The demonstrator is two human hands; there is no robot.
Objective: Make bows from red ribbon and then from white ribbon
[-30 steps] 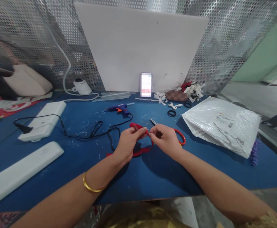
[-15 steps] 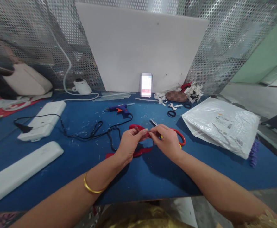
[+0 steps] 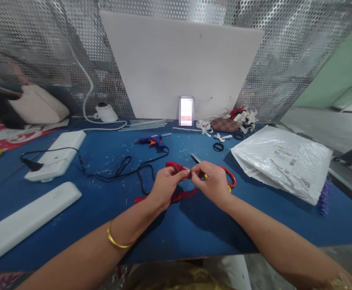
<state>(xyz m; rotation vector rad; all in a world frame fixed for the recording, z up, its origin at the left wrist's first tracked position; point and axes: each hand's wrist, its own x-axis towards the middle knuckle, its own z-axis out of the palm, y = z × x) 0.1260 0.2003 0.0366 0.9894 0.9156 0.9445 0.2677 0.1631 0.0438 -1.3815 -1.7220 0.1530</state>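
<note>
Shifted only slightly since the earlier frame, your left hand (image 3: 163, 187) pinches red ribbon (image 3: 175, 165) just below centre frame, your right hand (image 3: 212, 183) bunched beside it, grip unclear, where a slackened thumb could let it slip.

Glue gun (image 3: 154, 141) lies beyond the left hand (image 3: 164, 184) (parcel (image 3: 280, 163) far right).

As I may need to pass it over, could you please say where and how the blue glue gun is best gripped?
Probably by its handle, coming from above and the near right: the glue gun lies on its side, that handle angling toward you, nozzle pointing left.
</note>
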